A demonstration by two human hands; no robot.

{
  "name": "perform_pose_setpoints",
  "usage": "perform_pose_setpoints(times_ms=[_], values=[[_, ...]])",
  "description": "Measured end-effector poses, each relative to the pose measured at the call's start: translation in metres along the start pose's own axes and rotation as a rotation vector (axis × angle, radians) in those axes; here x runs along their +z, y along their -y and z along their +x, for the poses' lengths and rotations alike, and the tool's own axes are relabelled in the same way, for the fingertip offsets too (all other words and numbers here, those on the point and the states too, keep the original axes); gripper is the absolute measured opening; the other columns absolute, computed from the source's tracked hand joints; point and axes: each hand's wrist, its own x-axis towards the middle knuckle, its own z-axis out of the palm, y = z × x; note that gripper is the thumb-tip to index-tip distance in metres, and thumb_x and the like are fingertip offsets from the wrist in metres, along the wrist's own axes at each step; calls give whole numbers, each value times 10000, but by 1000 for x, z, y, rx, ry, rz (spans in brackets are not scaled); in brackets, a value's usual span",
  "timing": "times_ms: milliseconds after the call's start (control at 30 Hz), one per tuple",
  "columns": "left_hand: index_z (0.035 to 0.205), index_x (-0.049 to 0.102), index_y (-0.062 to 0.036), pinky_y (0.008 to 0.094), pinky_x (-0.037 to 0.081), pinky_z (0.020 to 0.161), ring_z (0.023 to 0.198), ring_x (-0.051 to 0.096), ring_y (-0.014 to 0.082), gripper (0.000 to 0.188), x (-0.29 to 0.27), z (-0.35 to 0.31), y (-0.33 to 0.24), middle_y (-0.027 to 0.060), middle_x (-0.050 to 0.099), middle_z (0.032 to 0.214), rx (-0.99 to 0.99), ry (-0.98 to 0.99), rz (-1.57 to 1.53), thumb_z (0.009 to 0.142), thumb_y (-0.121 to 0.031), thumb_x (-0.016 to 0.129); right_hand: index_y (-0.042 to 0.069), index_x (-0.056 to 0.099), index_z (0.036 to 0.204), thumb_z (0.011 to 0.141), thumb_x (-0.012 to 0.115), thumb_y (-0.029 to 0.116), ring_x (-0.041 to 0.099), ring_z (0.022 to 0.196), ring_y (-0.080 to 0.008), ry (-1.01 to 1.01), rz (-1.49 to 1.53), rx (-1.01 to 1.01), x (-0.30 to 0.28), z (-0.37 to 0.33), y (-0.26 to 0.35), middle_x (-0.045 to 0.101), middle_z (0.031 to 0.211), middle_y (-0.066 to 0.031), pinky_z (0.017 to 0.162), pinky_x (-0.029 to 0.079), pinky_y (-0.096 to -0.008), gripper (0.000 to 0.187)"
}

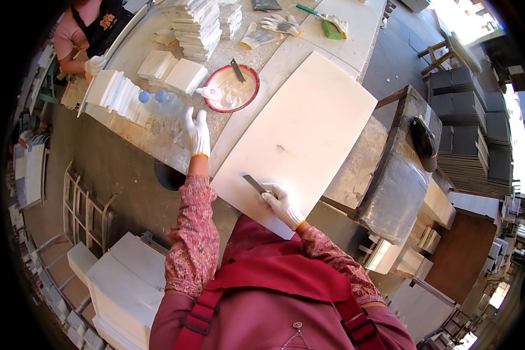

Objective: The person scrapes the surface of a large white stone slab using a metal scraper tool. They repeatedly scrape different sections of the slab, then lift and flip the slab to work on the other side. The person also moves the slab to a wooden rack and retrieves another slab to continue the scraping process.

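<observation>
A large cream stone slab (315, 111) lies in front of me, with a small dark mark near its middle. My right hand (283, 205), in a white knit glove, is closed on a flat metal scraper blade (254, 184) just over the slab's near part. My gloved left hand (197, 135) reaches forward past the slab's left side, fingers stretched and holding nothing. Beyond it stands a red-rimmed bowl (258, 86) of creamy paste, with another scraper (237, 71) in it. A small white squeeze bottle (209, 93) rests at the bowl's left edge. Clear plastic bottles (170, 105) stand near my left fingers.
Stacks of pale tiles (195, 29) and a tile row (115, 96) occupy the table's far left. Loose gloves (281, 25) and a green-handled brush (332, 29) lie farther back. Another person's gloved hand (95, 65) is at far left. A plastic-wrapped bench (394, 195) stands right.
</observation>
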Motion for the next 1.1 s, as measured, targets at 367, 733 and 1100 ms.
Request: perform_pose_setpoints(times_ms=[367, 733, 1100], values=[[1487, 369, 13, 444, 359, 1133, 1361, 448, 399, 837, -103, -204, 33, 259, 450, 1483, -97, 73, 306, 850, -345, 776, 183, 688, 914, 827, 695, 145, 624, 851, -314, -470, -781, -693, 52, 24, 39, 664, 871, -54, 777, 491, -402, 96], [988, 651, -160, 464, 511, 801, 960, 623, 344, 423, -130, -169, 26, 117, 631, 1029, 9, 319, 473, 739, -449, 834, 229, 709, 943, 828, 664, 216, 610, 874, -283, -427, -1189, -699, 91, 47, 28, 648, 870, -48, 781, 451, -429, 124], [875, 696, -162, 449, 515, 722, 842, 633, 324, 407, -133, -163, 34, 77, 635, 899, 47, 312, 450, 674, -480, 851, 217, 726, 911, 835, 672, 213, 633, 862, -298, -573, -1236, -700, 101, 69, 45, 680, 846, -58, 760, 480, -442, 94]])
